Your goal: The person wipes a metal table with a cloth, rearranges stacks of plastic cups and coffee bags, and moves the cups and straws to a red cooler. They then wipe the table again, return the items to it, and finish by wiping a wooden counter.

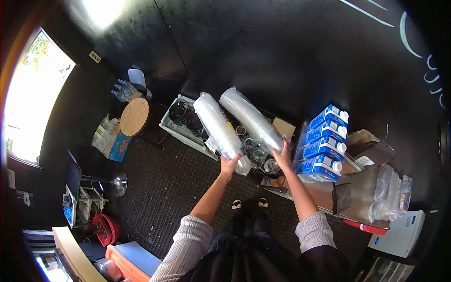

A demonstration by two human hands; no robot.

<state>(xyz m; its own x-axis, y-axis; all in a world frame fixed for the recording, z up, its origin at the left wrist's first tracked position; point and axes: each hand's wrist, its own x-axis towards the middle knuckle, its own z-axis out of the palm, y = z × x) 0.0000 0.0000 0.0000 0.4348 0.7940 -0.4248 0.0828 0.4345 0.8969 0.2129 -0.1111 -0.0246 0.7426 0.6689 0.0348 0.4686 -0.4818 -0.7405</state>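
My left hand (229, 165) grips the near end of a long stack of clear plastic cups (217, 124) in a plastic sleeve. In my right hand (283, 154) is a second sleeved stack of plastic cups (250, 117), also held at its near end. Both stacks point away from me and lean to the left, side by side with a gap between them. Below them are several glass jars (257, 156) and a pale crate (170, 127) with dark round items (178, 113) inside; the stacks hide part of these.
To the right, several blue milk cartons (324, 143) stand in a row above a metal counter (312, 195). More sleeved cups (389, 195) lie farther right. A round wooden stool (135, 116) is at the left, a red basket (107, 229) lower left. Dark textured floor (162, 188) lies below.
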